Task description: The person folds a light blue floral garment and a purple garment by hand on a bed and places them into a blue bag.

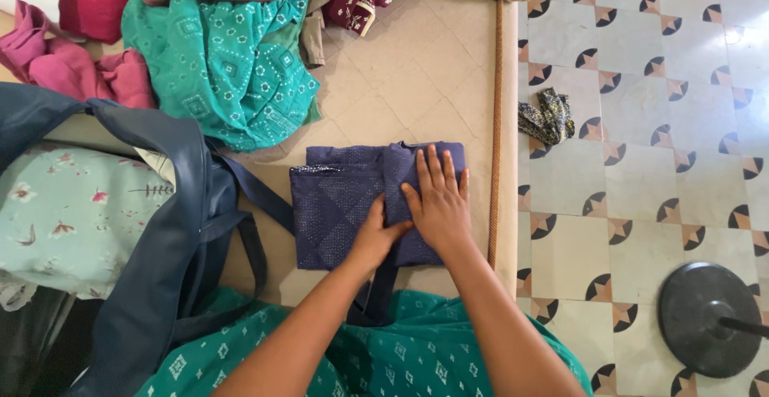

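A folded dark blue garment (340, 205) with small dots lies on a beige quilted bed surface (400, 76). My right hand (439, 201) presses flat on its right part, fingers spread. My left hand (376, 233) lies beside it on the cloth, its fingers tucked under a fold at the middle. Both forearms reach in from the bottom over my teal patterned dress (384, 357).
A dark blue bag (160, 229) with straps sits at left over a pale floral cloth (64, 213). Teal (232, 60), pink (72, 68), red and maroon clothes are piled at the back. On the tiled floor lie a crumpled cloth (547, 116) and a black round stand base (705, 317).
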